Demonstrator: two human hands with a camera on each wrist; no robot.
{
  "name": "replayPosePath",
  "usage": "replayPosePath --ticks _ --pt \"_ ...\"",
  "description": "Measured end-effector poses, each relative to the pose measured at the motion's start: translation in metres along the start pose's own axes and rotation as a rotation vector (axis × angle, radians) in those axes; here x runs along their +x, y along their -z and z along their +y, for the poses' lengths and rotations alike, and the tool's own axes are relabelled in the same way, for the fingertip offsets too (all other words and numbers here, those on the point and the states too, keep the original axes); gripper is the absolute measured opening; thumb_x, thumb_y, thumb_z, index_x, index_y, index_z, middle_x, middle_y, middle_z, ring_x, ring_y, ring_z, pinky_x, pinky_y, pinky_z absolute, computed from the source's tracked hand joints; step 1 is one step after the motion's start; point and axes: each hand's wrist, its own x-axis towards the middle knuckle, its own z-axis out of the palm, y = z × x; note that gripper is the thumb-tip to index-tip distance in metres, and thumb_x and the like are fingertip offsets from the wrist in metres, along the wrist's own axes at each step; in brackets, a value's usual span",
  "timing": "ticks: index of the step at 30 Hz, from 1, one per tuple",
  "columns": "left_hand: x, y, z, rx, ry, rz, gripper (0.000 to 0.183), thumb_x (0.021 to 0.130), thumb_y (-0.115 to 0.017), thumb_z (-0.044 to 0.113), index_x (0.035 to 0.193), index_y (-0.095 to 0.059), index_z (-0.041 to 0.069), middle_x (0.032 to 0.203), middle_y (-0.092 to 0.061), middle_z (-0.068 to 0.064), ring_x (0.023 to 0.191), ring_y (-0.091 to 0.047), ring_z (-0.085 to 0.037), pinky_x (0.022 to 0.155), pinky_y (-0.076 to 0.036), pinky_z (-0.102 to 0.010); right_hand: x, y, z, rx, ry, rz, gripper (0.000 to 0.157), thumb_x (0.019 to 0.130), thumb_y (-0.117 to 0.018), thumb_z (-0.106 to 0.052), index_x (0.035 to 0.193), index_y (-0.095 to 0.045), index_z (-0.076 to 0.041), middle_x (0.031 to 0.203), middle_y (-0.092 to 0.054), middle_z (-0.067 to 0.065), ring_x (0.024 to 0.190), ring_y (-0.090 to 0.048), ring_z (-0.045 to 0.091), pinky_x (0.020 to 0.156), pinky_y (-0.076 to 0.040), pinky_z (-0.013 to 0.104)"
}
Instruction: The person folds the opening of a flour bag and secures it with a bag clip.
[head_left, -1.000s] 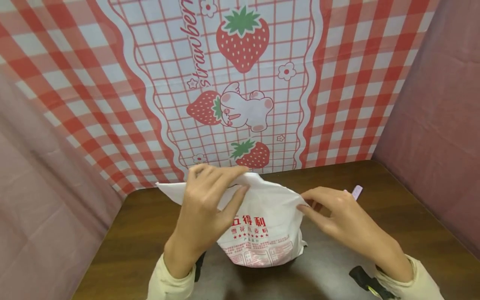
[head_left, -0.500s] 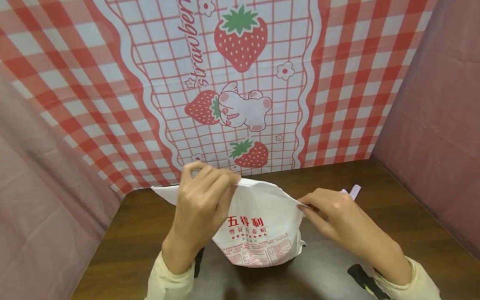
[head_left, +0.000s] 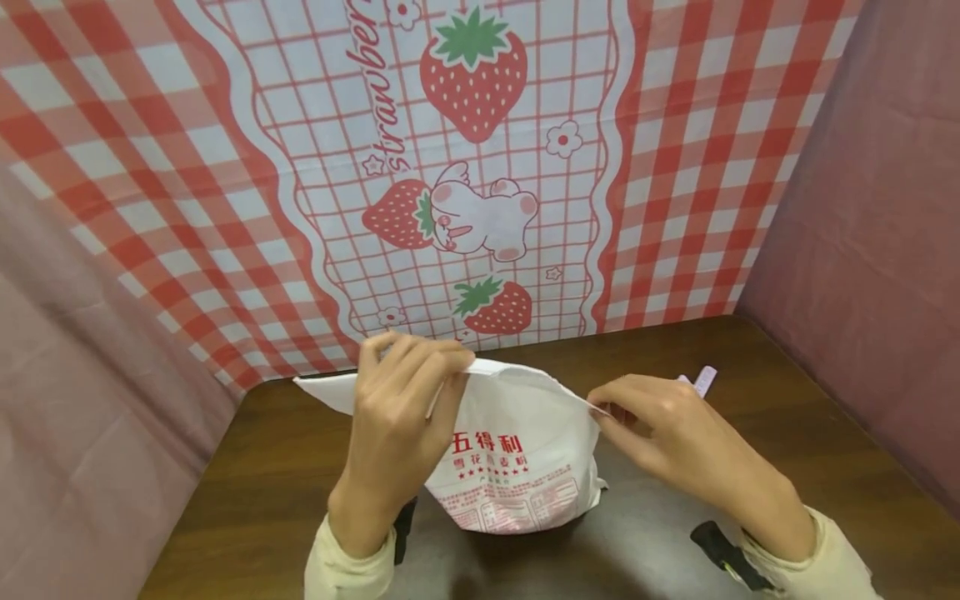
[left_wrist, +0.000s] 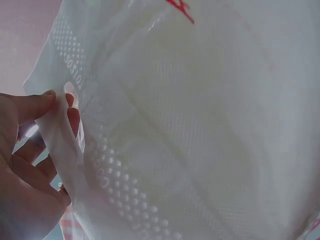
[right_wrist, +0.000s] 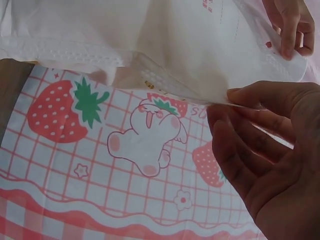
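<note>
A white flour bag (head_left: 540,442) with red Chinese print stands on the table in the head view, its top edge stretched between both hands. My left hand (head_left: 397,417) pinches the top edge left of the middle. The left wrist view shows that hand (left_wrist: 30,165) with its thumb against the bag's film (left_wrist: 165,110), beside a cut handle hole; some fingertips show through the hole. At the upper right edge, my right hand (head_left: 675,433) pinches the bag between thumb and fingers. The right wrist view shows this hand (right_wrist: 275,155) gripping the rim. What lies inside the bag is hidden.
A small lilac strip-like object (head_left: 705,381) lies behind my right hand on the brown wooden table (head_left: 247,475). A red checked cloth with strawberries (head_left: 480,200) hangs close behind. Pink curtains (head_left: 847,233) stand on both sides.
My left thumb, spread apart from the fingers at first, has closed on the bag's top edge. The edge there has dropped slightly. The right hand keeps its pinch.
</note>
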Motion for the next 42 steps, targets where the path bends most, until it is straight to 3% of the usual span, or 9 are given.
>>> replayPosePath --ticks 3,6,30,42 --pt "-0.003 -0.001 0.001 -0.006 0.008 0.019 0.004 0.091 -0.065 0.003 0.089 -0.069 0.004 0.087 -0.071 -0.006 0.077 -0.062 -0.023 0.081 -0.040 -0.045 0.000 0.001 -0.001 -0.014 -0.013 -0.015 0.018 0.082 -0.071 -0.005 0.096 -0.067 -0.016 0.087 -0.062 -0.015 0.071 -0.054 -0.002 0.064 -0.044 0.012" --pt "-0.007 -0.001 0.002 -0.013 0.013 0.038 0.007 0.094 -0.064 0.005 0.090 -0.069 0.003 0.089 -0.072 -0.006 0.077 -0.063 -0.024 0.081 -0.040 -0.045 0.001 0.001 -0.003 -0.026 -0.022 -0.020 0.021 0.080 -0.071 -0.003 0.094 -0.065 -0.018 0.085 -0.059 -0.017 0.071 -0.052 -0.002 0.063 -0.043 0.012" --pt "-0.012 0.005 0.011 -0.027 -0.007 0.070 0.015 0.099 -0.059 0.008 0.092 -0.071 0.000 0.090 -0.072 -0.008 0.080 -0.064 -0.025 0.078 -0.041 -0.043 -0.001 0.001 -0.002 -0.061 -0.012 -0.011 0.019 0.078 -0.069 -0.005 0.090 -0.060 -0.017 0.082 -0.053 -0.015 0.071 -0.049 -0.002 0.062 -0.040 0.011" --pt "-0.010 0.006 0.012 -0.039 -0.007 0.073 0.015 0.099 -0.059 0.009 0.095 -0.070 0.001 0.091 -0.073 -0.008 0.080 -0.064 -0.024 0.078 -0.042 -0.041 0.000 0.002 -0.006 -0.049 -0.015 0.002 0.015 0.083 -0.066 -0.008 0.095 -0.064 -0.016 0.087 -0.058 -0.015 0.074 -0.051 -0.002 0.065 -0.042 0.012"
